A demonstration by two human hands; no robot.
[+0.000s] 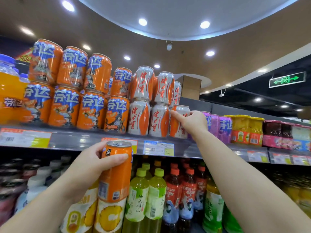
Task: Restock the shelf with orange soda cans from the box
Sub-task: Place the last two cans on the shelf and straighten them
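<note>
My left hand (94,163) grips an orange soda can (116,172) upright, just below the front edge of the top shelf (80,140). On that shelf stand several orange soda cans (91,111) stacked two high at the left. To their right are white-and-orange cans, also two high. My right hand (191,121) is around the rightmost lower white-and-orange can (178,130), fingers wrapped on its top and index finger stretched across its front. The box is out of view.
Purple cans (223,128), yellow jars (247,132) and dark packs stand further right on the same shelf. A big orange bottle (10,96) is at the far left. The shelf below holds green, red and yellow drink bottles (148,195). Price tags line the shelf edge.
</note>
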